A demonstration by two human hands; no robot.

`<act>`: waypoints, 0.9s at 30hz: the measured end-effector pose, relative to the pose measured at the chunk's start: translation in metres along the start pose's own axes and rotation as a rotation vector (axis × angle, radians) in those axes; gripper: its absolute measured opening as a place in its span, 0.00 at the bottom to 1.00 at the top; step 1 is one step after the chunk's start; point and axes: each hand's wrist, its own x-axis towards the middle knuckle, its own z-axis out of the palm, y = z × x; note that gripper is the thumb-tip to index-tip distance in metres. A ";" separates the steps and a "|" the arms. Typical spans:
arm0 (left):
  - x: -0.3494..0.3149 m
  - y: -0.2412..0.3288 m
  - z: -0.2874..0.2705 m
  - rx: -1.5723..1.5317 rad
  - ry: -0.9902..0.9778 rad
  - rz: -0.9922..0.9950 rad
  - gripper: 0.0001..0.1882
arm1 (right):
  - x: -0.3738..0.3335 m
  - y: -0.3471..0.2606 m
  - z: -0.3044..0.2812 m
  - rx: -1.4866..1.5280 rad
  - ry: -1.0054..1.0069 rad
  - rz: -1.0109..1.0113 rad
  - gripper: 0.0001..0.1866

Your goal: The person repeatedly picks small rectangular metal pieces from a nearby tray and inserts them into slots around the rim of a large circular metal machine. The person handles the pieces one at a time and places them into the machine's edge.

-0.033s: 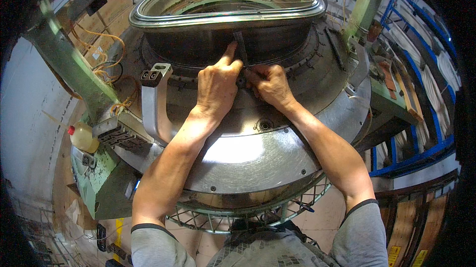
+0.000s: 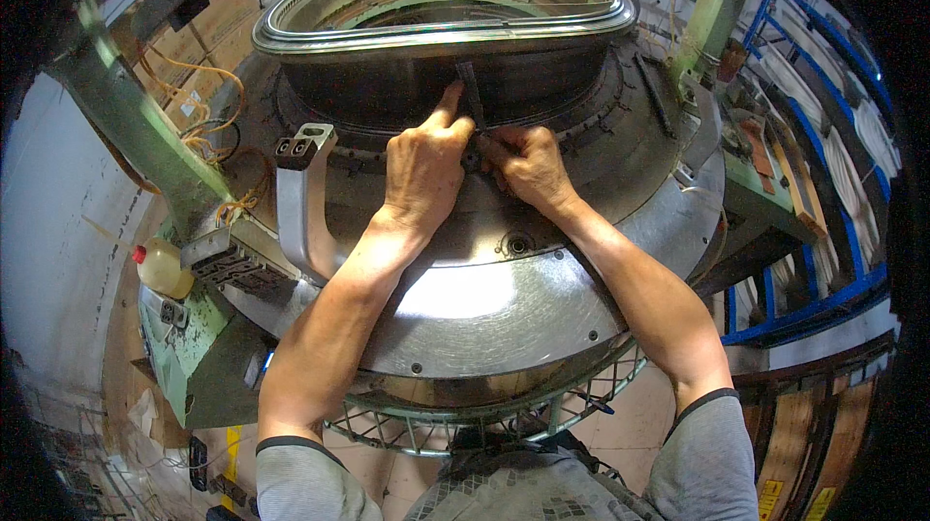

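Observation:
A dark narrow flat bar [image 2: 469, 90] stands nearly upright against the dark wall of the drum [image 2: 368, 90] of a large round machine. My left hand [image 2: 424, 168] is closed at the bar's lower part, its index finger stretched up along the bar's left side and the other fingers curled. Close beside it, my right hand [image 2: 535, 168] is pinched at the bar's lower end. Whatever lies between the right fingertips is too small and hidden to name. Below the fingers, a small dark round part [image 2: 472, 162] sits between the two hands.
A shiny metal rim [image 2: 436, 40] tops the drum. Left of my arms rises a curved metal bracket [image 2: 298, 197]. A red-capped bottle [image 2: 165, 269] stands at the far left near orange cables [image 2: 218, 114]. On the right are a dark rod [image 2: 655, 95] and a blue rack [image 2: 823, 313].

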 end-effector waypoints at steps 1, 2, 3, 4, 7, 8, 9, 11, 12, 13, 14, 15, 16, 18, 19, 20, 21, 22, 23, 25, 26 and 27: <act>0.000 0.000 0.000 -0.004 0.012 0.008 0.08 | 0.000 0.000 0.000 -0.003 0.001 0.000 0.09; 0.000 0.000 0.000 -0.002 0.001 0.002 0.08 | 0.000 0.000 0.000 0.001 -0.004 0.012 0.09; 0.000 0.000 0.000 -0.003 0.002 0.003 0.08 | 0.000 0.000 0.000 0.004 -0.009 0.023 0.10; 0.000 0.000 0.000 -0.004 0.013 0.010 0.07 | 0.000 0.001 0.000 0.008 -0.015 0.034 0.10; 0.000 0.000 -0.001 -0.002 0.016 0.012 0.07 | 0.001 0.002 0.001 0.000 -0.001 0.016 0.10; 0.000 0.001 -0.002 -0.026 -0.010 -0.017 0.09 | 0.001 0.002 0.001 0.008 -0.003 0.007 0.10; 0.000 0.001 -0.002 -0.050 -0.023 -0.040 0.10 | 0.001 0.003 0.001 0.010 -0.003 0.007 0.10; 0.001 0.002 -0.003 -0.077 -0.035 -0.062 0.12 | 0.000 0.003 0.001 0.019 -0.004 0.010 0.10; 0.001 0.002 -0.003 -0.080 -0.034 -0.063 0.12 | 0.000 0.003 0.001 0.025 -0.006 0.013 0.10; 0.001 0.002 -0.003 -0.084 -0.033 -0.063 0.12 | 0.000 0.003 0.001 0.030 -0.007 0.024 0.10; 0.001 0.002 -0.003 -0.084 -0.030 -0.062 0.12 | 0.000 0.003 0.001 0.023 -0.002 0.010 0.10; 0.001 0.002 -0.003 -0.084 -0.028 -0.060 0.12 | 0.000 0.002 0.001 0.015 0.004 0.004 0.10; 0.001 0.002 -0.003 -0.084 -0.026 -0.059 0.11 | 0.000 0.002 0.001 0.009 0.010 -0.001 0.10; 0.001 0.001 -0.002 -0.039 0.002 -0.016 0.08 | 0.000 0.003 0.001 0.000 0.012 -0.002 0.10; 0.001 0.001 -0.002 -0.016 0.024 0.008 0.07 | 0.000 0.003 0.001 -0.007 0.012 0.006 0.10; 0.001 0.001 -0.002 -0.018 0.014 0.003 0.07 | 0.000 0.003 0.001 -0.009 0.015 -0.004 0.09; 0.001 0.001 -0.002 -0.020 0.011 0.001 0.07 | 0.000 0.004 0.001 -0.015 0.016 -0.006 0.09; 0.001 0.001 -0.002 -0.023 0.017 0.004 0.07 | 0.001 0.004 0.001 -0.022 0.018 -0.006 0.09; 0.001 0.001 -0.003 -0.024 0.004 0.000 0.07 | 0.001 0.005 0.001 -0.021 0.014 -0.005 0.09; 0.001 0.001 -0.003 -0.030 0.011 0.006 0.08 | 0.002 0.005 0.002 -0.029 0.010 0.017 0.09; 0.001 0.001 -0.003 -0.032 0.003 0.000 0.08 | 0.002 0.005 0.002 -0.016 0.006 0.000 0.09; 0.001 0.001 -0.003 -0.035 0.009 0.001 0.08 | 0.001 0.005 0.002 -0.009 0.004 -0.001 0.09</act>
